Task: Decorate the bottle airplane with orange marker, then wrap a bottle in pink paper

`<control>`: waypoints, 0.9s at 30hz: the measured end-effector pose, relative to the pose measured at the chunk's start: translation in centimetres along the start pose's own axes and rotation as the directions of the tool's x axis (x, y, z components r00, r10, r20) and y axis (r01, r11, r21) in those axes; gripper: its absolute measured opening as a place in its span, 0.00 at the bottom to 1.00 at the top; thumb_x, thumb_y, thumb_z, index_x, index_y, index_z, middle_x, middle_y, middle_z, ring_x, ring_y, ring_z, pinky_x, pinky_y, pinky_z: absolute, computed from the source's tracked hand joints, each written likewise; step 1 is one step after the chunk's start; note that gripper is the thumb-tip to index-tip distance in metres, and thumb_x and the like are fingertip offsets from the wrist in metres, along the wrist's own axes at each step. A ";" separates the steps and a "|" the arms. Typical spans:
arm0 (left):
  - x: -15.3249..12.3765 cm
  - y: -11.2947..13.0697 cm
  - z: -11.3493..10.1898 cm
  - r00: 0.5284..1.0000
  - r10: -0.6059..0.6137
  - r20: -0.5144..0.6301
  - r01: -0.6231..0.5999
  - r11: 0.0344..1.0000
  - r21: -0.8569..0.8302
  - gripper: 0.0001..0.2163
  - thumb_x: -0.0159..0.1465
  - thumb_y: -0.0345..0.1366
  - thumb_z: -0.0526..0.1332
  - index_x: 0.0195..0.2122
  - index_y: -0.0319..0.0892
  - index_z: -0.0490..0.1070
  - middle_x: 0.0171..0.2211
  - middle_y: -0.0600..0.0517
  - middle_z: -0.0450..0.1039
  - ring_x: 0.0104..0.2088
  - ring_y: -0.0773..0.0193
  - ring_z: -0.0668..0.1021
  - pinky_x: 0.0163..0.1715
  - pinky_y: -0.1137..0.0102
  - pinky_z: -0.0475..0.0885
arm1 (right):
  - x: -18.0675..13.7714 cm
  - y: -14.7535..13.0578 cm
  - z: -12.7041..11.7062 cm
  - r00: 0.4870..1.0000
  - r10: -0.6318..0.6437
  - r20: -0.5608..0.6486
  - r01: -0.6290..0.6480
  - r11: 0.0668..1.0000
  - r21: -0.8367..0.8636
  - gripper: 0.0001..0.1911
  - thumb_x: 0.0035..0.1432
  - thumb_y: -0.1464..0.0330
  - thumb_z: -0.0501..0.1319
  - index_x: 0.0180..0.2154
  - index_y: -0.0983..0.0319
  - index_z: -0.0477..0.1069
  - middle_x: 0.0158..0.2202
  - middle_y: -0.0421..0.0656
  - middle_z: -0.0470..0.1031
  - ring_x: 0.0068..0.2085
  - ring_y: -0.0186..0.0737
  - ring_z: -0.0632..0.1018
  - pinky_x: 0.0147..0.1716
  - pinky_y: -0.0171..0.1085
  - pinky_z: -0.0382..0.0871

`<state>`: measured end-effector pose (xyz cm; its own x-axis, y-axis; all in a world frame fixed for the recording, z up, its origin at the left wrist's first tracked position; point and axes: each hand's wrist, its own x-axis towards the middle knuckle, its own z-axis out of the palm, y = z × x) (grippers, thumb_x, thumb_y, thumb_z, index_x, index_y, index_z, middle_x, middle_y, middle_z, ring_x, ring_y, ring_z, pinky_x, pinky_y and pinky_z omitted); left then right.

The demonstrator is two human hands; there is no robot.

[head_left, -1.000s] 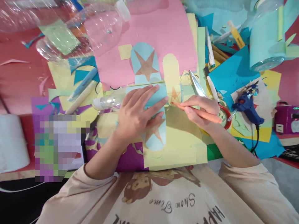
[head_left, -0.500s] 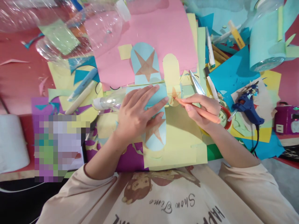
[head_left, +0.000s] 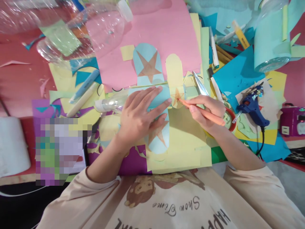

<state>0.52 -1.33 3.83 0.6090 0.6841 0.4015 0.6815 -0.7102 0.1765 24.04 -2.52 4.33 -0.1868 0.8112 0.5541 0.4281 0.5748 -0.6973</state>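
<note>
your right hand (head_left: 208, 108) is clamping orange marker (head_left: 212, 117), tip shifting inward from corner of small star (head_left: 177, 94), seemingly filling it; left hand (head_left: 141, 111) is steadying bottle (head_left: 115, 105), fingers apart.

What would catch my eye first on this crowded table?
Probably the orange marker in the right hand, its tip at a small orange star. Beside it, the left hand lies spread over a bottle with light blue paper. A blue glue gun sits far right.
</note>
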 end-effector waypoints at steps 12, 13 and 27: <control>0.0 0.0 0.1 0.999 0.015 -0.035 -0.015 1.000 0.010 0.16 0.66 0.40 0.57 0.55 0.52 0.70 0.59 0.47 0.69 0.58 0.54 0.73 0.53 0.57 0.70 | 0.2 -0.4 -0.1 1.000 0.006 -0.026 -0.007 0.999 -0.035 0.07 0.58 0.74 0.59 0.36 0.58 0.74 0.28 0.37 0.80 0.28 0.32 0.79 0.27 0.32 0.74; 0.0 0.0 0.1 1.000 0.009 -0.030 -0.009 1.000 -0.003 0.16 0.67 0.40 0.57 0.55 0.52 0.70 0.59 0.47 0.69 0.58 0.54 0.73 0.53 0.56 0.70 | 0.2 -0.4 -0.1 1.000 0.003 -0.028 -0.004 1.000 -0.030 0.06 0.58 0.74 0.60 0.35 0.58 0.74 0.28 0.37 0.80 0.27 0.32 0.79 0.26 0.32 0.74; -0.2 0.0 0.1 1.000 -0.007 -0.007 0.007 0.999 -0.033 0.17 0.67 0.40 0.57 0.57 0.53 0.68 0.61 0.47 0.68 0.60 0.52 0.71 0.56 0.55 0.67 | 0.1 -0.3 0.0 1.000 -0.022 -0.010 0.022 1.000 -0.005 0.07 0.58 0.74 0.59 0.36 0.59 0.74 0.28 0.37 0.79 0.28 0.31 0.79 0.28 0.31 0.73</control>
<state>0.45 -1.42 3.72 0.6013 0.6879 0.4066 0.6719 -0.7106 0.2086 23.84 -2.63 4.60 -0.1871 0.7971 0.5742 0.4286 0.5922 -0.6824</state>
